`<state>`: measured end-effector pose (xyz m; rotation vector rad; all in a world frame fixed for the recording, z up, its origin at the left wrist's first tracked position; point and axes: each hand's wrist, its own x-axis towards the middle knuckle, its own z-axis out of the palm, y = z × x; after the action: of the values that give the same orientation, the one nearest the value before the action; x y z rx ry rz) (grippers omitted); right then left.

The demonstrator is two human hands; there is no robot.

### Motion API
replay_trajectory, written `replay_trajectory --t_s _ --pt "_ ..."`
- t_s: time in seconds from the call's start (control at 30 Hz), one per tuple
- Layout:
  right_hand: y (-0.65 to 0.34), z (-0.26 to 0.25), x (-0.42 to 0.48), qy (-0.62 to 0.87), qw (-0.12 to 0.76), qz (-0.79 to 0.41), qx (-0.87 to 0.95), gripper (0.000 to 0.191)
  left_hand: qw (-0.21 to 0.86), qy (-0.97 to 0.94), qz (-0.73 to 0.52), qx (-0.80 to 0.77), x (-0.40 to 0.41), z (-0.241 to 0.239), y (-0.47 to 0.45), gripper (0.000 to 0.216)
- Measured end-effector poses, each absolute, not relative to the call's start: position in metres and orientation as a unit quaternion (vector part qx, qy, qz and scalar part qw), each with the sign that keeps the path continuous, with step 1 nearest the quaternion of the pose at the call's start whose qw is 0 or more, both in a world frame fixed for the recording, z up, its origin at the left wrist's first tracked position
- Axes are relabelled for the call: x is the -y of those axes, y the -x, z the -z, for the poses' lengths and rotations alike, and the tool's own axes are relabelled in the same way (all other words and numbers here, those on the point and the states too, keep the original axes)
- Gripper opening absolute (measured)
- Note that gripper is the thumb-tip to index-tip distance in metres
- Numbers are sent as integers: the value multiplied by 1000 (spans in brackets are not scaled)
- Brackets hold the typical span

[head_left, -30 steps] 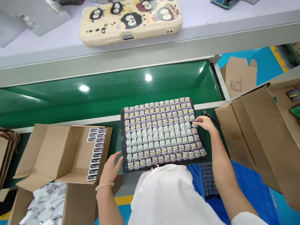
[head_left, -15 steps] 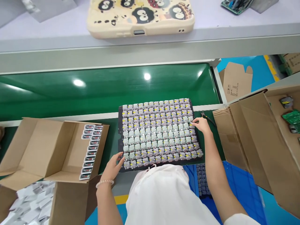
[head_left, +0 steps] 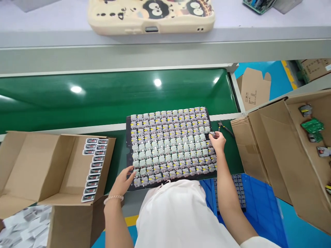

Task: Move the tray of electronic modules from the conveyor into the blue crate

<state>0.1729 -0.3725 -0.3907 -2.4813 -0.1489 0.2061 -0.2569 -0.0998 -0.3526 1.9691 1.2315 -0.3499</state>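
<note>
A black tray [head_left: 129, 137] lies in front of me, filled with rows of small modules [head_left: 165, 144] topped in grey or pale green, many with a yellow mark. Between the thumb and fingers of my right hand [head_left: 218, 140] is one small grey-topped module [head_left: 212, 133], raised just above the tray's right side. A dark gap shows beside it in that row. At the tray's left edge is my left hand [head_left: 124, 179], fingers apart, its fingertips at the end modules of the lower rows. Whether it presses on them I cannot tell.
Left, an open carton [head_left: 74, 168] holds several small packed units [head_left: 93, 172]; white pieces [head_left: 26, 224] fill a box below. Pliers [head_left: 224, 128] lie right of the tray, near another carton [head_left: 269, 144] with circuit boards. A phone [head_left: 152, 20] rests on the shelf above.
My right hand has taken one module from the right end of a row and lifted it slightly, leaving a gap. My left hand stays by the tray's left edge. The view has shifted a little.
</note>
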Motion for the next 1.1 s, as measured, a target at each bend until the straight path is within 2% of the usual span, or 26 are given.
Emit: replay_trajectory --t_s 0.53,0.87,1.1 --pt "-184 389 365 967 222 -112 56 42 377 -762 164 -500 99 361 270 61" --pt "-166 400 369 961 254 -53 95 47 399 -764 140 -487 101 384 274 58" --pt "-163 404 374 958 255 -20 128 46 344 -792 49 -501 93 401 269 64"
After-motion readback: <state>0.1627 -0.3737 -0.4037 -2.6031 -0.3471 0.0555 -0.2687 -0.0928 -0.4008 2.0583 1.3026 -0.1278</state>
